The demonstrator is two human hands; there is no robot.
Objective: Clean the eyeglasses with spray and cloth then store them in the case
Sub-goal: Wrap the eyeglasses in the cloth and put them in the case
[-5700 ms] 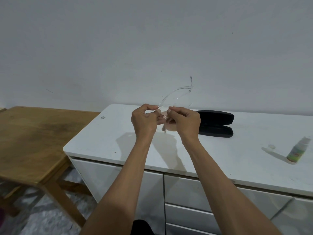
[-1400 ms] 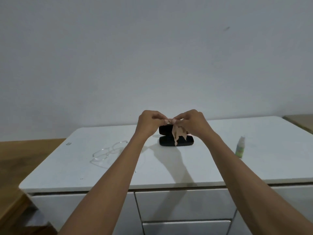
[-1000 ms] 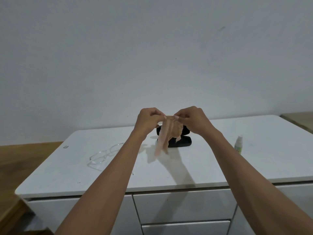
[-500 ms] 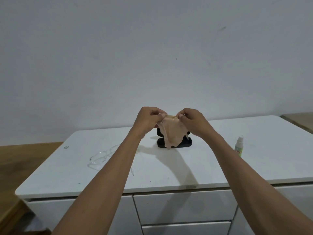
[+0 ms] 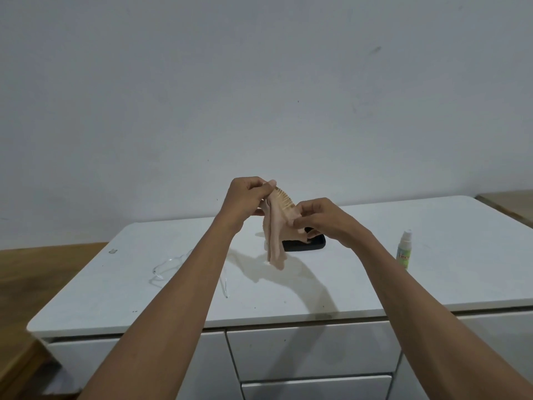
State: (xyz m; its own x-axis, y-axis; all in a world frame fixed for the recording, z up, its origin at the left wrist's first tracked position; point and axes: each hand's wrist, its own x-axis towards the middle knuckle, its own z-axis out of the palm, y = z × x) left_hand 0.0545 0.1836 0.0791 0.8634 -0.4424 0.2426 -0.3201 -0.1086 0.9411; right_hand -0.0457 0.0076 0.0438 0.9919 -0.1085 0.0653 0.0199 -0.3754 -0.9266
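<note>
A beige cleaning cloth hangs between both hands above the white cabinet top. My left hand pinches its upper corner, held higher. My right hand grips the cloth's other edge, lower and to the right. Clear-framed eyeglasses lie on the cabinet top to the left, partly hidden by my left forearm. The black glasses case lies behind the cloth, mostly covered by it and my right hand. A small spray bottle with a green label stands at the right.
A wooden table adjoins the cabinet on the left, and another wooden surface shows at the far right. White drawers run below the top. A plain wall rises behind.
The glasses have gone from my hands to the cabinet top. The cloth was spread out between both hands; now my left hand has risen and my right has dropped, so it hangs folded lengthwise.
</note>
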